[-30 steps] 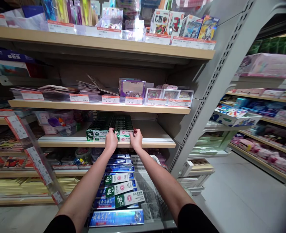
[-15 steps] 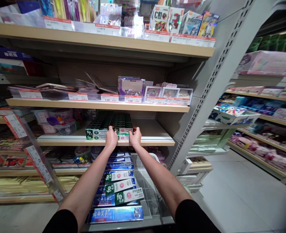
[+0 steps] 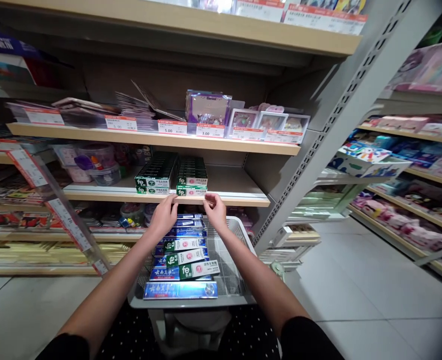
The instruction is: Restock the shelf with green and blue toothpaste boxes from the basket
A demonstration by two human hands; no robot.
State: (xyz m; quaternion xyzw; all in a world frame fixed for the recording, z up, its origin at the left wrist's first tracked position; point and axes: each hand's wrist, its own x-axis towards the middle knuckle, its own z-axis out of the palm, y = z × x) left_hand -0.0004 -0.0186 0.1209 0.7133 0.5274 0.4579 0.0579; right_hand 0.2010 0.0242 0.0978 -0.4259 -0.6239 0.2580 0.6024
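Two stacks of green and white toothpaste boxes stand side by side on the lower shelf, a left stack point(image 3: 153, 176) and a right stack point(image 3: 191, 180). My left hand point(image 3: 163, 216) is just in front of the shelf edge, below the gap between the stacks, fingers loosely bent and holding nothing. Level with it, my right hand point(image 3: 215, 209) hangs near the right stack's front corner, thumb and fingers apart. Beneath both hands, a grey plastic basket point(image 3: 239, 297) holds blue toothpaste boxes point(image 3: 180, 290) in a row, with several green and white boxes point(image 3: 199, 269) lying on top.
The wooden shelf edge point(image 3: 236, 201) runs just beyond my hands. Above it, another shelf point(image 3: 153, 138) carries thin packets and small clear-lidded boxes. Plastic tubs point(image 3: 104, 170) stand left of the stacks. A slotted grey upright point(image 3: 341, 120) rises at the right.
Both hands have let go of the right stack's front and drawn back toward me, below the shelf edge. The view has tilted down, showing more of the basket.
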